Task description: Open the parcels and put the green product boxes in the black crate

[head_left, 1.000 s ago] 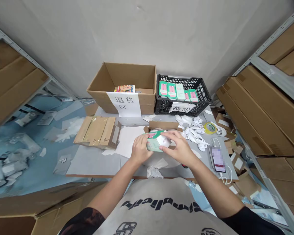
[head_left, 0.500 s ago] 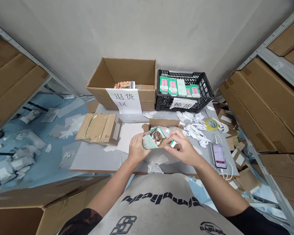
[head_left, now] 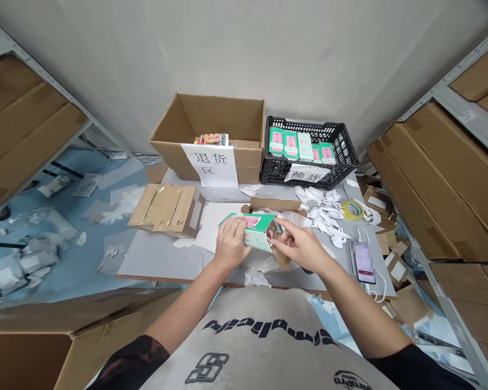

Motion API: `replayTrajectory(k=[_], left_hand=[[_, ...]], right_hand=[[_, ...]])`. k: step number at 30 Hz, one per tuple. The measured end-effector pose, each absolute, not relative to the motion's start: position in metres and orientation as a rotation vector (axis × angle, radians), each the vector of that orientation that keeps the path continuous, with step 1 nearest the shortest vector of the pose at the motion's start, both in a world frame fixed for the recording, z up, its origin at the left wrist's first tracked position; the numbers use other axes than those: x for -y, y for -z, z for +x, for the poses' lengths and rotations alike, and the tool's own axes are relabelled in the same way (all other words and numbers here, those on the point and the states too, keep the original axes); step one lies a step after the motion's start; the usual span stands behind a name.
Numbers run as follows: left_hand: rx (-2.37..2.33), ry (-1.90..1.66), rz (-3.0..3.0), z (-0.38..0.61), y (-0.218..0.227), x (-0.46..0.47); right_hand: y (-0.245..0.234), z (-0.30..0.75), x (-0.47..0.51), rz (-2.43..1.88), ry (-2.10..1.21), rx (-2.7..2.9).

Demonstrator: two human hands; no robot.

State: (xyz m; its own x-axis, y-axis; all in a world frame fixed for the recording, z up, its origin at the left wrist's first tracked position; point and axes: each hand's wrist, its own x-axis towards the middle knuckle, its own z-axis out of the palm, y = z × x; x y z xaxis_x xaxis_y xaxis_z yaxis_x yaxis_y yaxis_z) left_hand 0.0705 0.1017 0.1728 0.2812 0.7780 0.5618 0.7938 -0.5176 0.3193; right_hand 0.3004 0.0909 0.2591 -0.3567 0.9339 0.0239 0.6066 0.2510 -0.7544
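My left hand is wrapped round a green-and-white carton with a pink panel, held tilted above the table. The carton's right end is open, and a shiny, rounded brownish item shows inside. At that end is my right hand, its index finger on the upper edge and its thumb at the opening; its other fingers are partly hidden. Beneath and behind the carton stands a small open cardboard box with white wrapping in it. Crumpled paper lies by the table's front edge.
A large cardboard box with booklets and a black crate of similar cartons stand at the back. Left is a taped parcel. Rightward lie paper scraps, yellow tape and a phone with a cable. Shelves flank the table.
The carton has turned so its open end points right and its pink-panelled side shows. My right hand has moved to that opening; the small white-and-green piece by its fingers is out of sight.
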Motion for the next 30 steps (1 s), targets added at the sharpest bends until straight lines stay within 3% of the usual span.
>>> replayTrajectory(k=[11, 19, 30], left_hand=[[1.594, 0.996, -2.597, 0.075, -0.167, -0.097], [1.686, 1.016, -2.615, 0.077, -0.172, -0.093], [1.853, 0.954, -2.583, 0.064, -0.167, -0.091]], right_hand=[[-0.261, 0.293, -0.105, -1.429, -0.654, 2.316], [-0.253, 0.287, -0.102, -1.338, -0.637, 2.102], [-0.29, 0.307, -0.111, -1.201, -0.629, 1.879]])
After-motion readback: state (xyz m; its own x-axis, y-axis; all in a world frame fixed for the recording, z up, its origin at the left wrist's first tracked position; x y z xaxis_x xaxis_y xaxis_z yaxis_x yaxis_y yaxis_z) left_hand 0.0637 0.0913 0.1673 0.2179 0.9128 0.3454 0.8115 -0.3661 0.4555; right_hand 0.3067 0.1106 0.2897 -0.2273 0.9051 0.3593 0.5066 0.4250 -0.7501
